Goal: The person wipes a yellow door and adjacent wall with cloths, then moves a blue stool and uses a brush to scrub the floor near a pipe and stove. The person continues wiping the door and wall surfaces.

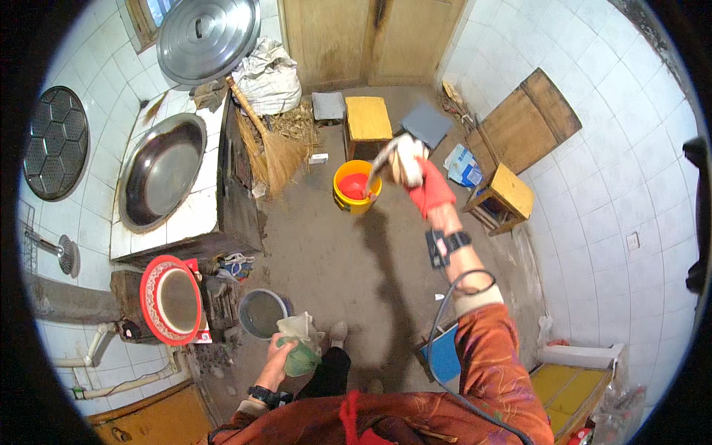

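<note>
My left hand (280,356) is closed around a bunched green and whitish cloth (302,356), low beside a grey bucket (261,313) holding murky liquid. My right hand (409,161), in a white and red glove, is stretched forward, blurred. A greyish, curved, strip-like thing (384,161) hangs from it towards the rim of a yellow bucket (356,207); what it is, I cannot tell. Inside that bucket is something red (354,186). A straw broom (281,153) leans by the tiled stove at the left.
A large wok (164,172) is set in the stove. A red-rimmed basin (147,300) stands at the left. Forward are a yellow stool (369,118) and a dark blue square (426,125); another wooden stool (512,192) is at the right, by a leaning board (531,122).
</note>
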The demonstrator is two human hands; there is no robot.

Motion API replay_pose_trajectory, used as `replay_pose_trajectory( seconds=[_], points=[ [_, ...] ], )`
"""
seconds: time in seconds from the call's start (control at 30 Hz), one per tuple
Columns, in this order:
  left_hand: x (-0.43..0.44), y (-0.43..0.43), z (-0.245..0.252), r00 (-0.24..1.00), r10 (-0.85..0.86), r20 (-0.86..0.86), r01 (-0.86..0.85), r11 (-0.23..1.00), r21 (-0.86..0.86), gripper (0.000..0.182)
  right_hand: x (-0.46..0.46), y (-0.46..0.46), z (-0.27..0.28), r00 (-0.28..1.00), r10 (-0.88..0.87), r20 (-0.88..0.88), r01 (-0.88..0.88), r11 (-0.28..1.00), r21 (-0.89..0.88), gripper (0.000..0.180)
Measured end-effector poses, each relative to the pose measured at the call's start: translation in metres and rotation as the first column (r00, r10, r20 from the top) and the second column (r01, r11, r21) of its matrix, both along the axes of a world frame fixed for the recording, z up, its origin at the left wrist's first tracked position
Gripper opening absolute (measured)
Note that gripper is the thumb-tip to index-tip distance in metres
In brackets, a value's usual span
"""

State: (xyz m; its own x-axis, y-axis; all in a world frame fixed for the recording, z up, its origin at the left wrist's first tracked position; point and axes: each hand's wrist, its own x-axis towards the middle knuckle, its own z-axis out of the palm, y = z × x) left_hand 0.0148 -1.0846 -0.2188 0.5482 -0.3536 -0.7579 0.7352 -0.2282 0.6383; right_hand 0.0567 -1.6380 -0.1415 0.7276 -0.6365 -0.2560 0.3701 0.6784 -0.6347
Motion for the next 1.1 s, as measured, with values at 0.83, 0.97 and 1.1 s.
replay_pose_trajectory(
  seconds=[0.83, 0.97, 1.1],
  points=[
    [0.043, -0.043, -0.019, 0.984, -0.13, -0.122, 0.156, 0.958, 0.24, 0.042, -0.373, 0.239, -0.256, 0.166, 0.352, -0.921, 0.036, 0.931, 0.362, 0.018],
    [0.014, -0.056, -0.027, 0.989, -0.113, -0.094, 0.132, 0.966, 0.225, 0.044, -0.51, 0.255, -0.265, -0.204, 0.627, -0.752, 0.039, 0.772, 0.634, 0.019],
    [-0.033, -0.063, -0.037, 0.98, -0.179, -0.083, 0.19, 0.97, 0.151, 0.047, -0.637, 0.304, -0.368, 0.87, -0.21, -0.447, 0.434, 0.755, 0.491, 0.024]
  ],
)
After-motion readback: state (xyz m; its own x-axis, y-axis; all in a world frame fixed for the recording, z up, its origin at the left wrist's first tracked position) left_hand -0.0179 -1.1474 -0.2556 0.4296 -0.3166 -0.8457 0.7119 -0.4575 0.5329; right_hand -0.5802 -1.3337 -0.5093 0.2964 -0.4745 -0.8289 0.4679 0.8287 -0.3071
